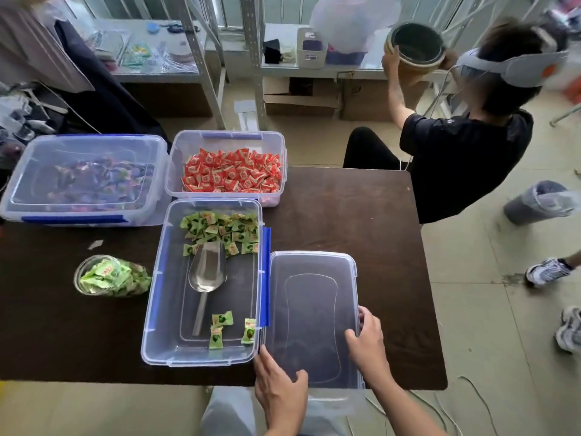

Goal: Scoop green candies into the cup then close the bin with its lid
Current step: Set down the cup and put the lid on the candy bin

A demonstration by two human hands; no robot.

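An open clear bin (pixel 157 309) with blue latches sits mid-table. Green candies (pixel 223 229) are heaped at its far end, three more lie near its front, and a metal scoop (pixel 207 272) rests inside. To its left stands a clear cup (pixel 110 276) full of green candies. The bin's clear lid (pixel 311 313) lies flat on the table to the bin's right. My left hand (pixel 278 388) rests on the lid's near left corner, fingers spread. My right hand (pixel 366 341) grips the lid's right edge near the front.
Behind the green bin stands an open bin of red candies (pixel 232 174); a lidded bin of purple candies (pixel 85 180) is at the far left. A seated person (pixel 465 158) in black is at the table's far right corner. Shelves (pixel 251 58) line the back.
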